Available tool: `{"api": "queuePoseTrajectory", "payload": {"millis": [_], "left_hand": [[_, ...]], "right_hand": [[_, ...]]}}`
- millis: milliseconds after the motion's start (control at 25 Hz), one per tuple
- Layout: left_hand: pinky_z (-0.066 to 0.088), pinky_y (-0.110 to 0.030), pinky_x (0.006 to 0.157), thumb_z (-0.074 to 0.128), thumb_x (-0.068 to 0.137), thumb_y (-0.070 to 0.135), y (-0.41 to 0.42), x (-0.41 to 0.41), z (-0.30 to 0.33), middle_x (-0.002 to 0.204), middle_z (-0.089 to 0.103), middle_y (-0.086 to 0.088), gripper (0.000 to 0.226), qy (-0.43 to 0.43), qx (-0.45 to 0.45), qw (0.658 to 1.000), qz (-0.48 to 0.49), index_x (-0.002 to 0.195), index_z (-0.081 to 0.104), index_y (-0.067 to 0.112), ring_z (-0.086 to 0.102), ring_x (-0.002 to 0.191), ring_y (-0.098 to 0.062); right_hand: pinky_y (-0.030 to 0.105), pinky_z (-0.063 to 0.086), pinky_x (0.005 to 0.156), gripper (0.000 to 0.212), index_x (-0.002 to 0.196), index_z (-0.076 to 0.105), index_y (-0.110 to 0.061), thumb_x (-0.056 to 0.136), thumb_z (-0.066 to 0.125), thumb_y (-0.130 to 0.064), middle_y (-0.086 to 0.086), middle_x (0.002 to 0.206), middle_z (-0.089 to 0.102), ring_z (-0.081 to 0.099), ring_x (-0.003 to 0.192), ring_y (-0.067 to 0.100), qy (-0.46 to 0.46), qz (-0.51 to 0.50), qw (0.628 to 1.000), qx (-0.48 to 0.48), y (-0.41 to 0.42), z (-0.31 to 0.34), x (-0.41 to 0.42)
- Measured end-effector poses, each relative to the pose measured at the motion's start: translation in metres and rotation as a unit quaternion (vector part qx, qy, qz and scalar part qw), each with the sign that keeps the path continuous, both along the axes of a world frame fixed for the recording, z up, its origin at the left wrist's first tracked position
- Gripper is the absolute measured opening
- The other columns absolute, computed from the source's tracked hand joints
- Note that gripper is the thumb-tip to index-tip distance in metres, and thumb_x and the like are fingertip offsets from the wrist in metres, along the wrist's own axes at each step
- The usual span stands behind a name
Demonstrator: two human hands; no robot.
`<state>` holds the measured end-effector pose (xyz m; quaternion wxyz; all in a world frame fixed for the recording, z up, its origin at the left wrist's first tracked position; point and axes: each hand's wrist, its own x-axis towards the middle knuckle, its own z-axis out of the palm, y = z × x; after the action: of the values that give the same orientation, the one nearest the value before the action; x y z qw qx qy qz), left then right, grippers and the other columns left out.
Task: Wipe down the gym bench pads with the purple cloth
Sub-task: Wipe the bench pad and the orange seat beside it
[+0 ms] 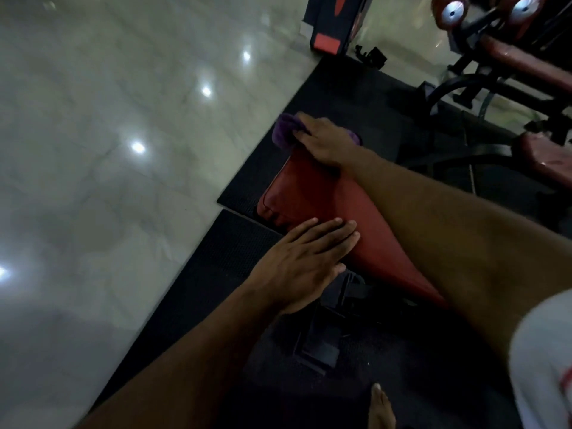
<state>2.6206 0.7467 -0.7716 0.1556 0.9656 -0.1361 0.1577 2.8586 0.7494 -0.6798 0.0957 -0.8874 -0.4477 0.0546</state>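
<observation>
Right hand [325, 140] presses the purple cloth [286, 131] on the bench pad's [312, 193] far end – fingers nearly flat; left hand [303, 264] rests flat, fingers straight, on its near edge.

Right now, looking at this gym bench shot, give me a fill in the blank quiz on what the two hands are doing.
1. The right hand presses the ____ cloth onto the far end of the red bench pad.
2. The left hand lies ____ on the near side of the pad, fingers straight.
3. The bench stands on a black ____ mat beside the shiny floor.

Missing words: purple; flat; rubber
</observation>
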Motion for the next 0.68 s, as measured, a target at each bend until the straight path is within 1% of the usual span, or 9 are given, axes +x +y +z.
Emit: {"api": "queuePoseTrajectory", "payload": {"millis": [40, 120, 200, 240, 320, 400, 480, 600, 680], "left_hand": [[0.005, -0.034, 0.128, 0.029, 0.109, 0.041, 0.000, 0.000, 0.002, 0.170, 0.020, 0.007, 0.056, 0.012, -0.013, 1.000, -0.006, 0.162, 0.026, 0.023, 0.012, 0.157, -0.010], [0.006, -0.035, 0.128, 0.030, 0.108, 0.041, -0.003, -0.003, 0.004, 0.169, 0.022, 0.007, 0.056, 0.044, -0.049, 0.998, -0.013, 0.161, 0.030, 0.023, 0.013, 0.157, -0.011], [0.011, -0.041, 0.128, 0.030, 0.100, 0.042, -0.004, -0.006, 0.013, 0.167, 0.027, 0.006, 0.061, 0.095, -0.085, 0.992, 0.002, 0.158, 0.037, 0.023, 0.016, 0.156, -0.011], [0.015, -0.044, 0.127, 0.032, 0.095, 0.043, -0.007, -0.004, 0.029, 0.165, 0.031, 0.004, 0.065, 0.134, -0.098, 0.986, 0.006, 0.156, 0.041, 0.022, 0.020, 0.155, -0.014], [0.023, -0.041, 0.125, 0.032, 0.088, 0.048, -0.014, 0.000, 0.074, 0.160, 0.041, -0.007, 0.073, 0.237, -0.095, 0.967, 0.023, 0.152, 0.047, 0.015, 0.035, 0.150, -0.023], [0.038, -0.039, 0.115, 0.042, 0.094, 0.041, -0.024, 0.000, 0.126, 0.151, 0.051, -0.016, 0.062, 0.314, -0.068, 0.943, 0.084, 0.148, 0.051, 0.011, 0.052, 0.137, -0.030], [0.044, -0.040, 0.109, 0.055, 0.097, 0.033, -0.046, -0.007, 0.171, 0.148, 0.055, -0.013, 0.052, 0.298, -0.033, 0.950, 0.081, 0.147, 0.051, 0.016, 0.056, 0.130, -0.031], [0.035, -0.038, 0.117, 0.055, 0.101, 0.038, -0.101, -0.041, 0.230, 0.158, 0.045, -0.006, 0.057, 0.246, 0.005, 0.969, 0.020, 0.153, 0.044, 0.018, 0.046, 0.141, -0.025], [0.032, -0.036, 0.119, 0.056, 0.102, 0.042, -0.152, -0.076, 0.266, 0.161, 0.041, -0.003, 0.060, 0.217, 0.002, 0.976, -0.023, 0.156, 0.041, 0.022, 0.042, 0.145, -0.022]], "right_hand": [[0.049, 0.044, 0.096, 0.030, 0.119, 0.052, -0.025, 0.097, 0.041, -0.041, 0.009, 0.114, 0.064, 0.060, 0.108, 0.032, 0.031, -0.022, 0.999, 0.030, -0.008, 0.002, -0.008], [0.040, 0.038, 0.105, 0.036, 0.136, 0.051, -0.017, 0.102, 0.046, -0.027, 0.013, 0.129, 0.061, 0.055, 0.120, 0.031, 0.065, -0.046, 0.995, 0.059, -0.032, 0.007, -0.034], [0.031, 0.034, 0.103, 0.045, 0.147, 0.042, -0.014, 0.103, 0.047, -0.022, 0.018, 0.137, 0.056, 0.055, 0.122, 0.033, 0.091, -0.087, 0.989, 0.079, -0.067, 0.020, -0.072], [0.030, 0.033, 0.101, 0.045, 0.148, 0.042, -0.013, 0.104, 0.047, -0.021, 0.018, 0.137, 0.055, 0.055, 0.121, 0.033, 0.102, -0.114, 0.983, 0.101, -0.091, 0.035, -0.092], [0.031, 0.035, 0.100, 0.038, 0.142, 0.046, -0.012, 0.104, 0.046, -0.019, 0.015, 0.132, 0.058, 0.055, 0.121, 0.032, 0.132, -0.160, 0.964, 0.165, -0.144, 0.065, -0.134], [0.029, 0.040, 0.094, 0.034, 0.139, 0.045, -0.014, 0.105, 0.043, -0.019, 0.008, 0.122, 0.061, 0.059, 0.115, 0.027, 0.151, -0.217, 0.936, 0.234, -0.198, 0.103, -0.173], [0.020, 0.035, 0.088, 0.039, 0.144, 0.041, -0.013, 0.106, 0.041, -0.023, 0.005, 0.120, 0.057, 0.056, 0.115, 0.021, 0.167, -0.300, 0.896, 0.282, -0.252, 0.135, -0.211], [0.013, 0.029, 0.089, 0.043, 0.147, 0.041, -0.013, 0.106, 0.041, -0.027, 0.002, 0.130, 0.054, 0.051, 0.124, 0.018, 0.173, -0.393, 0.820, 0.377, -0.332, 0.173, -0.282], [0.016, 0.032, 0.096, 0.040, 0.145, 0.044, -0.016, 0.106, 0.041, -0.025, -0.005, 0.128, 0.053, 0.051, 0.123, 0.013, 0.168, -0.429, 0.767, 0.446, -0.384, 0.188, -0.335]]}}
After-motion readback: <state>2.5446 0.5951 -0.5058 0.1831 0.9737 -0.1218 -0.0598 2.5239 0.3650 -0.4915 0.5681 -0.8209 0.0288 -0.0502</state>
